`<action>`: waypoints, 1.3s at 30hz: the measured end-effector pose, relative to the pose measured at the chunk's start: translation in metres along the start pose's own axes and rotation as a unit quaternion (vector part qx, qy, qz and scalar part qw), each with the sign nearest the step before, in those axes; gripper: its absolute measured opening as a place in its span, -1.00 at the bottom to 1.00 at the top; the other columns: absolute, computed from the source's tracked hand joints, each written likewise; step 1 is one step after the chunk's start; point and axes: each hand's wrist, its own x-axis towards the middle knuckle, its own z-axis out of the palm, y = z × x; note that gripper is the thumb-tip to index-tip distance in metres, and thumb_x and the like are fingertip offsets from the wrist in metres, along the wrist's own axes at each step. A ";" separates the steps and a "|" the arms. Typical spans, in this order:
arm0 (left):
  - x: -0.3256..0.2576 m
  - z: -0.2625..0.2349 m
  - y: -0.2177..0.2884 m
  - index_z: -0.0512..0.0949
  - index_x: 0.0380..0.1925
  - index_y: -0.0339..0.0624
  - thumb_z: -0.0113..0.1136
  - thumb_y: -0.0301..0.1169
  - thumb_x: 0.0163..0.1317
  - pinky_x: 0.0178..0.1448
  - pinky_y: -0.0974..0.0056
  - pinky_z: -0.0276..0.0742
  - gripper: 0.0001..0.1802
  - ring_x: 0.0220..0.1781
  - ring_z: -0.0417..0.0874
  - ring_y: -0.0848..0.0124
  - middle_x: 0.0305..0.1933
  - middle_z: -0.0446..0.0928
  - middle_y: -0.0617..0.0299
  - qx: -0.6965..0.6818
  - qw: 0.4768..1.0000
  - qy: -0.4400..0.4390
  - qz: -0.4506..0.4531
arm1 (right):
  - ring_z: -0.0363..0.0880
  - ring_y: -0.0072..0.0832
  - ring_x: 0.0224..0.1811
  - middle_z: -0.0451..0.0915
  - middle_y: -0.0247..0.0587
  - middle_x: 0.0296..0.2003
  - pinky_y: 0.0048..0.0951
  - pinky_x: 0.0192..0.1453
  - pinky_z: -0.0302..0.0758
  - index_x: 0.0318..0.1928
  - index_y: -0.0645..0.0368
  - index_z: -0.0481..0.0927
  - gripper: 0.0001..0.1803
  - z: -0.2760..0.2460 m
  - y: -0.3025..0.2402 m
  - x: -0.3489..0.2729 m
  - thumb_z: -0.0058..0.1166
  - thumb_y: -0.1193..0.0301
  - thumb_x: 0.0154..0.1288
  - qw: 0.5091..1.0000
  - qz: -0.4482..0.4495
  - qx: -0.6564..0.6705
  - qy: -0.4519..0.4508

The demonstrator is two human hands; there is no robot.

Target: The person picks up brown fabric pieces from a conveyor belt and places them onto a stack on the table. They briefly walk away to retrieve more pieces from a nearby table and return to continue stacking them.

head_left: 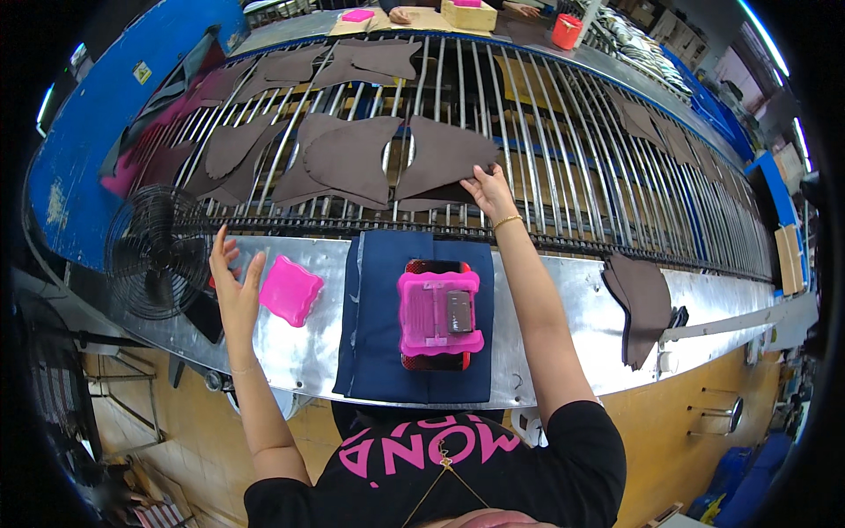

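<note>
My right hand reaches over the rod conveyor, thumb and fingers closed on the right end of a dark brown cut fabric piece. That piece lies on the metal rods, partly over another brown piece. My left hand is raised above the metal table with fingers apart and nothing in it. Just right of it sits a pink scalloped-edged case. In front of me a pink plastic holder with a small dark block rests on a red-and-black object, on folded navy cloth.
More brown pieces lie in overlapping groups along the conveyor. A wire fan stands at left beside a blue machine housing. Brown pieces hang in a stack at the table's right. Across the conveyor are a co-worker's hand and a red bucket.
</note>
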 end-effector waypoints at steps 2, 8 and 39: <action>-0.001 0.005 0.002 0.19 0.34 0.01 0.28 -0.18 0.18 0.23 0.14 0.31 -0.25 0.24 0.36 0.22 0.23 0.32 0.08 -0.015 1.000 0.006 0.008 | 0.34 -0.20 0.24 0.27 0.04 0.22 -0.05 0.29 0.33 0.35 0.11 0.00 -0.32 -0.009 -0.004 -0.007 0.07 0.43 0.34 0.998 -0.048 -0.015 0.035; -0.003 0.017 0.004 0.18 0.35 -0.01 0.25 -0.24 0.23 0.20 0.20 0.30 -0.29 0.23 0.35 0.25 0.24 0.32 0.07 -0.076 0.996 -0.010 0.039 | 0.25 -0.26 0.34 0.29 -0.02 0.25 -0.34 0.37 0.20 0.27 0.22 0.29 -0.32 -0.075 -0.057 -0.127 0.25 0.25 0.22 0.939 -0.294 -0.124 0.129; -0.024 0.076 0.099 0.30 0.27 -0.05 0.35 -0.27 0.13 0.20 0.22 0.34 -0.30 0.20 0.37 0.27 0.13 0.32 0.10 -0.120 0.970 -0.109 0.178 | 0.68 -0.39 -0.32 0.58 -0.06 -0.11 -0.50 -0.35 0.68 0.19 0.18 0.34 -0.66 -0.016 -0.143 -0.315 -0.13 0.49 0.44 0.789 -0.466 -0.377 0.137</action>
